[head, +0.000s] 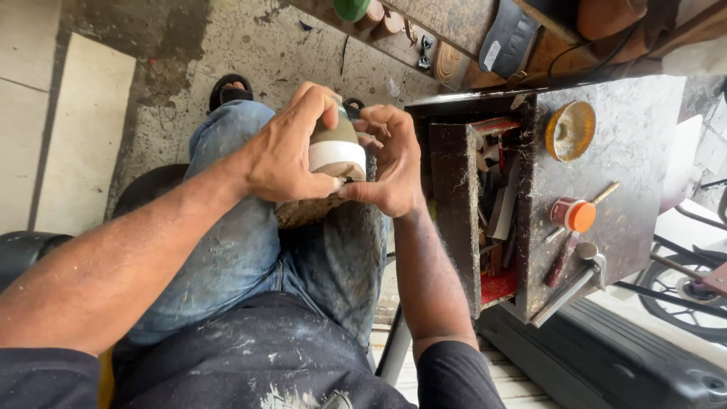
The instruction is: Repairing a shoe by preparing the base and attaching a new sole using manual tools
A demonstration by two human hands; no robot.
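Beside a cluttered tool cabinet (606, 174), both hands hold a shoe (333, 148) above stained concrete floor (250, 45).

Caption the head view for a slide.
Seated person's left hand and right hand grip an olive-and-white shoe over the lap, beside an open toolbox.

Single head view, looking steeply down, close over lap, workbench (628, 151) at right.

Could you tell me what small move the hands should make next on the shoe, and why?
Probably press the white strip flatter against the shoe. Both hands already clasp it over the knee: left hand wraps the top, right hand pinches the side, thumbs meeting at the strip's lower edge.
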